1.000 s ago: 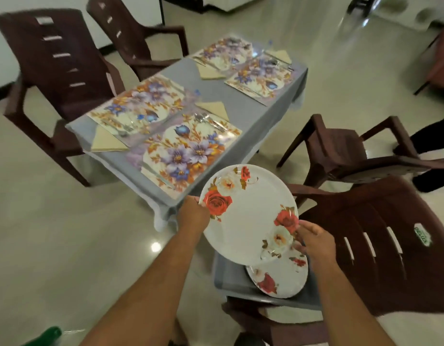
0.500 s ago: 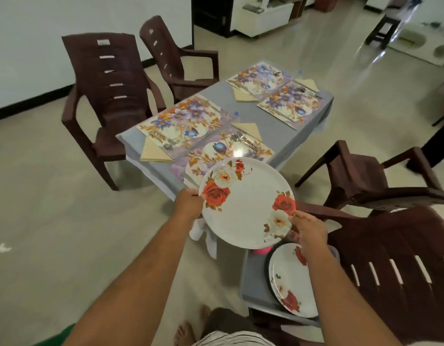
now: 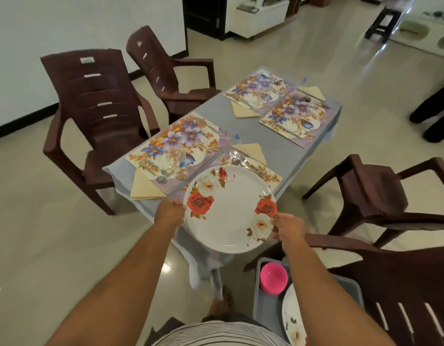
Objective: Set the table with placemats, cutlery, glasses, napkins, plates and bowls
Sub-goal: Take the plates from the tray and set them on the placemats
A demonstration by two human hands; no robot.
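Observation:
I hold a white plate with red and cream roses [image 3: 229, 208] in the air over the near right corner of the table [image 3: 273, 143]. My left hand [image 3: 169, 213] grips its left rim and my right hand [image 3: 288, 227] grips its right rim. The plate hides most of the near right floral placemat [image 3: 268, 174]; cutlery [image 3: 243, 161] and a folded yellow napkin [image 3: 251, 152] show beyond it. Three more floral placemats lie on the grey cloth, the near left one [image 3: 177, 146] with a clear glass [image 3: 167, 159] and a napkin [image 3: 144, 187].
A grey tray [image 3: 266, 305] at lower right holds a pink bowl [image 3: 273, 274] and another rose plate [image 3: 292, 318]. Brown plastic chairs stand on the left [image 3: 91, 108], behind it [image 3: 166, 71] and on the right [image 3: 381, 193]. A person's dark legs [image 3: 433, 113] are at the far right.
The plate has risen from the tray and travelled forward over the table's near corner, both hands still on its rim. My view has lifted, showing more of the room.

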